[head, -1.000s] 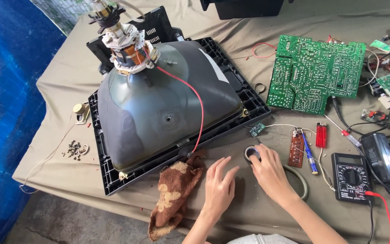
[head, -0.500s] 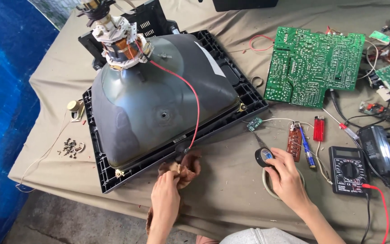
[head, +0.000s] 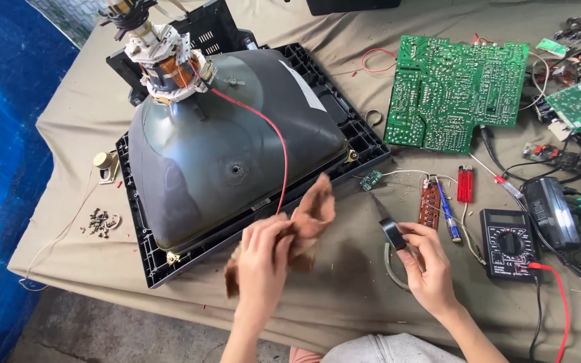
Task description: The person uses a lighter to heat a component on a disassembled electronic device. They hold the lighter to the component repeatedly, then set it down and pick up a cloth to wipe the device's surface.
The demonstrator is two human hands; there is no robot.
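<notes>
Single head view, steep downward, close over table (head: 344,289); no second view.

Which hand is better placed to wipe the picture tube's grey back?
Left, probably. The left hand already grips the brown rag right at the picture tube's near edge. The right hand holds a black tape roll farther off, above the cloth-covered table.
</notes>
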